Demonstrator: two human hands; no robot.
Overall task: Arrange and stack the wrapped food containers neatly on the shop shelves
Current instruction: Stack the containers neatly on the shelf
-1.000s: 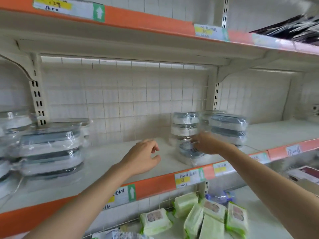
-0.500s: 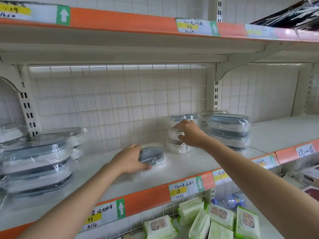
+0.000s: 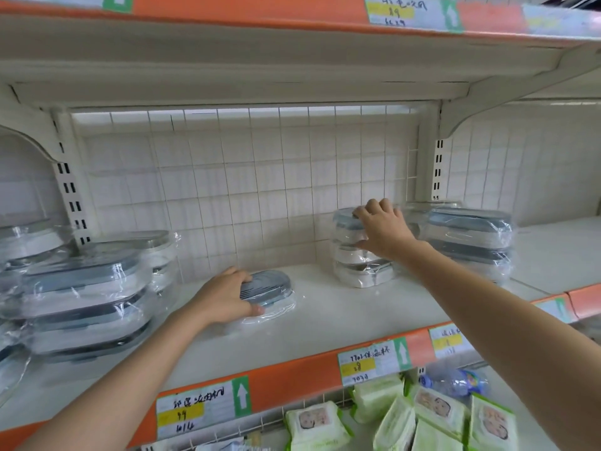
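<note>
My left hand (image 3: pixel 224 299) grips a single small wrapped container (image 3: pixel 270 292) with a grey lid, which sits on the white middle shelf (image 3: pixel 341 320). To its right stands a stack of three small wrapped containers (image 3: pixel 354 262) near the back grid. My right hand (image 3: pixel 382 231) holds the top container of that stack, fingers over its lid and thumb against its side. A stack of larger wrapped containers (image 3: pixel 471 242) stands just right of this hand. Another pile of large wrapped containers (image 3: pixel 84 291) fills the shelf's left end.
An upper shelf (image 3: pixel 292 43) hangs low overhead with orange price strips. The middle shelf's orange front edge (image 3: pixel 292 382) carries price labels. Below lie green wet-wipe packs (image 3: pixel 422 418) and a plastic bottle (image 3: pixel 455 380). Bare shelf lies between the single container and the small stack.
My left hand took hold of a small container and set it on the shelf left of the stack. My right hand rose from the stack's lower part to its top container.
</note>
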